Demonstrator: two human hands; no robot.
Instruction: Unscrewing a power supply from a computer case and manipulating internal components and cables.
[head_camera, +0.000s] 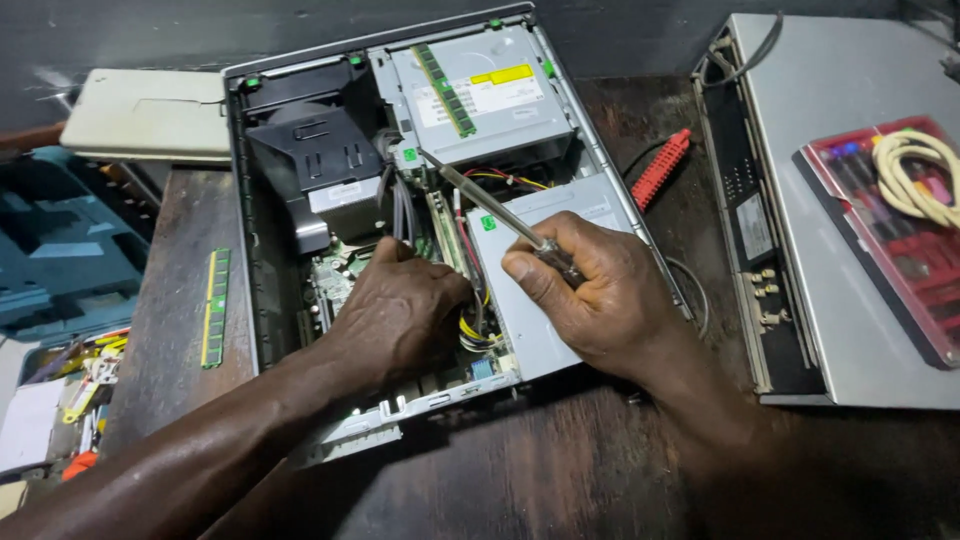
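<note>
Gripping a screwdriver (480, 205), right hand (600, 290) aims its tip into the open computer case (590, 130) mid-desk | left hand (405, 315) curled among cables, hold unclear | one memory stick (445, 90) on the drive, another (214, 308) near the desk's left edge | side panel off, internals still mounted.

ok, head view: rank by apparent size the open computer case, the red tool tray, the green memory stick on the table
1. open computer case
2. red tool tray, partly cut off by the frame
3. green memory stick
</note>
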